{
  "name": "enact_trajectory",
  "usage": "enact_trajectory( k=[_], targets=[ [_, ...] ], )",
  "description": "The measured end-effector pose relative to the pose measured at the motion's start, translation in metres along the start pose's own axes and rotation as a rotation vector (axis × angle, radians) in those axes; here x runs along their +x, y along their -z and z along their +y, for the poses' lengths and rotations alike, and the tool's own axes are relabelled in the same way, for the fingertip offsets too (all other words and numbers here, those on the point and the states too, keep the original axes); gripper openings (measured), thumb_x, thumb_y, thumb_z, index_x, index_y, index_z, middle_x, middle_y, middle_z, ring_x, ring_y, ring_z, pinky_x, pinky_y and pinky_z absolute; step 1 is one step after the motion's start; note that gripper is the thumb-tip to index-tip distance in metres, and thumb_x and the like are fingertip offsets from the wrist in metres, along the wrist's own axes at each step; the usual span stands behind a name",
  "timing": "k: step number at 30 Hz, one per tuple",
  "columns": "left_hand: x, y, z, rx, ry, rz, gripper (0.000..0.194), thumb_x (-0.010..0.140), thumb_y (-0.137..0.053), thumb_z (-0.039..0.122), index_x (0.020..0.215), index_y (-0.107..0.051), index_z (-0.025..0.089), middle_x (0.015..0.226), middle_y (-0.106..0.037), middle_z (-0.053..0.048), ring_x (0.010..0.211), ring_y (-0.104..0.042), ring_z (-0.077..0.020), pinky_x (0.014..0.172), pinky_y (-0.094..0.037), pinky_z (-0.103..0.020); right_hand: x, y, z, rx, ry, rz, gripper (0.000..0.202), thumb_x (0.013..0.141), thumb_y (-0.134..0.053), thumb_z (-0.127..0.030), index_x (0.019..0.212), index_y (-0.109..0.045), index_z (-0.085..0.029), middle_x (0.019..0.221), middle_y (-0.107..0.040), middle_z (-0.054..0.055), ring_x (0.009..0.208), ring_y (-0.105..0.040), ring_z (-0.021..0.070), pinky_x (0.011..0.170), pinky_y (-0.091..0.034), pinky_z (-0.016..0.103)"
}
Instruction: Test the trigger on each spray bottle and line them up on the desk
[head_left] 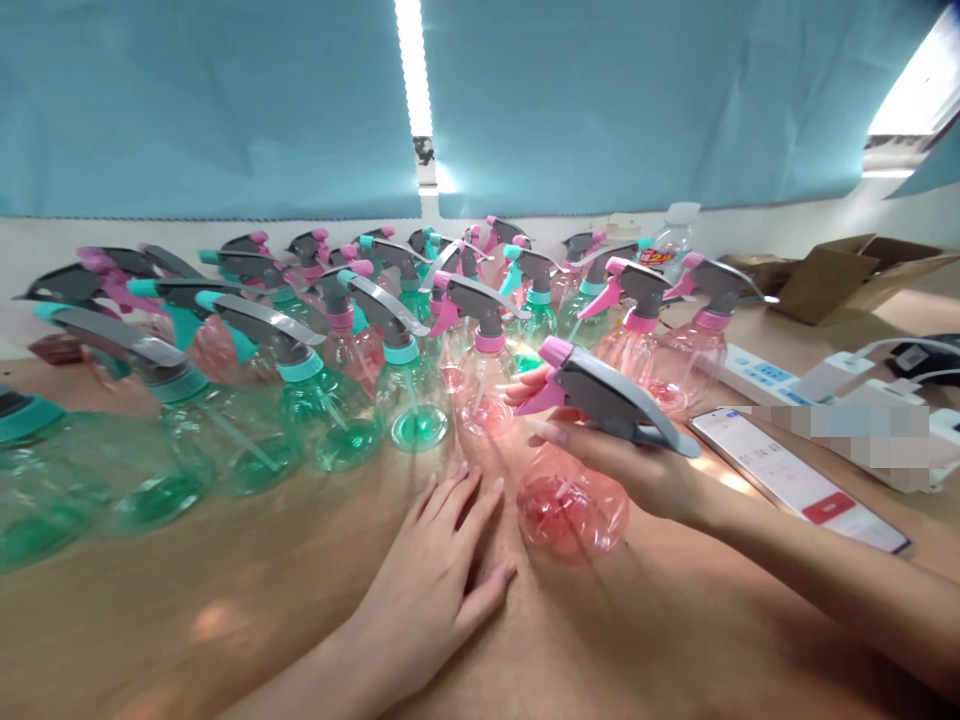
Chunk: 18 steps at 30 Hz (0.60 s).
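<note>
My right hand (637, 460) is closed around the neck of a clear pink spray bottle (571, 505), just under its grey and pink trigger head. The bottle tilts slightly, and its base is at the tabletop. My left hand (446, 560) lies flat on the wooden table (300, 620), fingers stretched out and holding nothing, to the left of that bottle. Beyond my left fingertips stand a green spray bottle (411, 405) with a turquoise collar and a pink spray bottle (487, 385) with a pink collar. My fingers partly hide the held bottle's neck.
Several more green and pink spray bottles crowd the back and left, among them a green one (326, 415). On the right lie a phone (802, 485), a white power strip (765, 375) with plugs, and an opened cardboard box (847, 280). A blue curtain (600, 100) hangs behind.
</note>
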<state>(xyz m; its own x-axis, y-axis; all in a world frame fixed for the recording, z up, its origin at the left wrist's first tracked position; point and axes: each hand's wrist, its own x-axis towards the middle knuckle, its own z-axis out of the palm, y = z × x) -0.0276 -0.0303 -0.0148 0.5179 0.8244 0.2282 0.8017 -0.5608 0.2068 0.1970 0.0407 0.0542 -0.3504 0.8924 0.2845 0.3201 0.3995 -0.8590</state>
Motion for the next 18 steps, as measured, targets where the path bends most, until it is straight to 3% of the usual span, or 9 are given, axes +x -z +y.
enact_trajectory(
  k=[5,18],
  targets=[
    [-0.0001,-0.0006,0.0,0.009,0.001,0.002,0.054,0.098,-0.048,0.04,0.146,-0.038,0.018,0.149,-0.043,-0.014,0.138,-0.035,-0.031,0.112,-0.031,-0.054,0.001,-0.0007,-0.0027,0.027,0.004,-0.02,0.017,0.086,-0.065,-0.044,0.088,-0.065,-0.027,0.063,-0.058,-0.001,0.087,-0.064,0.0257,0.081,-0.053,0.043],
    [-0.0003,-0.0012,-0.0006,0.005,0.001,0.011,0.054,0.098,-0.047,0.041,0.146,-0.038,0.019,0.15,-0.042,-0.013,0.138,-0.035,-0.0311,0.111,-0.031,-0.054,0.0025,-0.0022,0.0005,0.101,0.108,0.017,0.014,0.087,-0.067,-0.036,0.099,-0.065,-0.029,0.075,-0.062,-0.001,0.091,-0.064,0.0219,0.078,-0.054,0.036]
  ],
)
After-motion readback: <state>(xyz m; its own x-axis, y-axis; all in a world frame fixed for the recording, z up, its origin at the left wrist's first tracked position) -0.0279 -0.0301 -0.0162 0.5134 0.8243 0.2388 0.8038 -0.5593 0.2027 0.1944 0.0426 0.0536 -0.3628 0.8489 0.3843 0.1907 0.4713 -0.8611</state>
